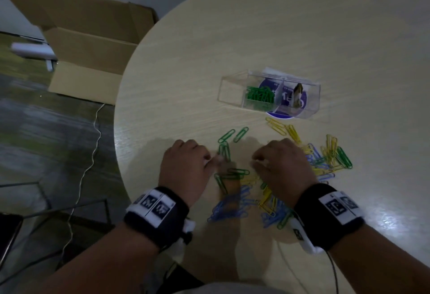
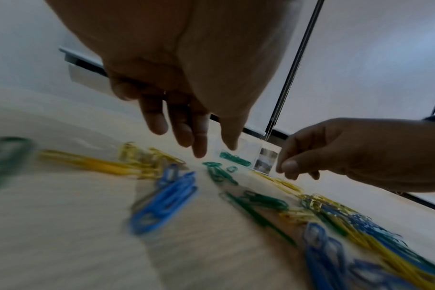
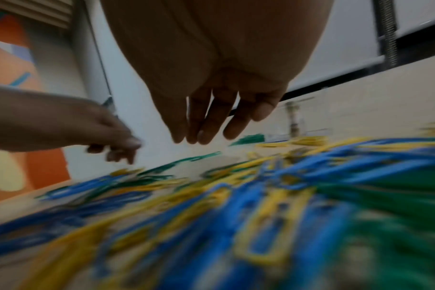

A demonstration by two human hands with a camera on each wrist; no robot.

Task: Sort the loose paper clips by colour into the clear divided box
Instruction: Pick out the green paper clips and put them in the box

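Paper clips (image 1: pixel 267 200) lie under both loose-fingered, unladen hands (image 1: pixel 282 165).

Dim light, heavy wrist-view motion blur

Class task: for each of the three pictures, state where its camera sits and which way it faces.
Head: above, facing down at table; shows left hand and right hand.
Left wrist: low, facing along its fingers towards clear divided box.
Right wrist: low, facing over blurred paper clips.
Shared: both wrist views show the opposite hand.
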